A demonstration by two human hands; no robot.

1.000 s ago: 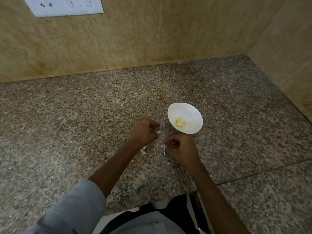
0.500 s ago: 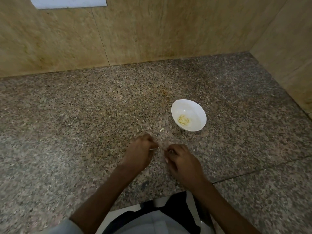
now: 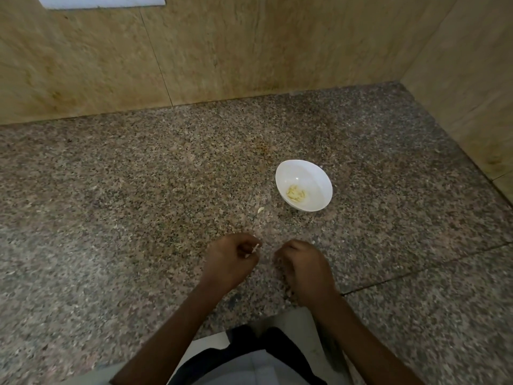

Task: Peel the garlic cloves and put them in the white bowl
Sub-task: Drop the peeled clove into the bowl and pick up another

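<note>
We log: L hand (image 3: 230, 259) pinching thin pale garlic-skin sliver (image 3: 255, 247), R hand (image 3: 302, 269) curled, contents can't tell; round white bowl (image 3: 319, 177) w/ peeled yellowish garlic cloves (image 3: 296, 193) on speckled granite table (image 3: 138, 218).

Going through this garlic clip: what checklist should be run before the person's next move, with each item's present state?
1. White bowl upright on the counter, beyond the hands: ok.
2. Peeled cloves lie inside the bowl: ok.
3. All garlic off the counter: not ok. A loose clove lies near the bowl's left side; whether it is peeled, cannot tell.
4. Left hand grip: ok. It pinches a pale sliver.
5. Right hand holds a clove: cannot tell. Its fingers are curled and hide what is inside.
</note>
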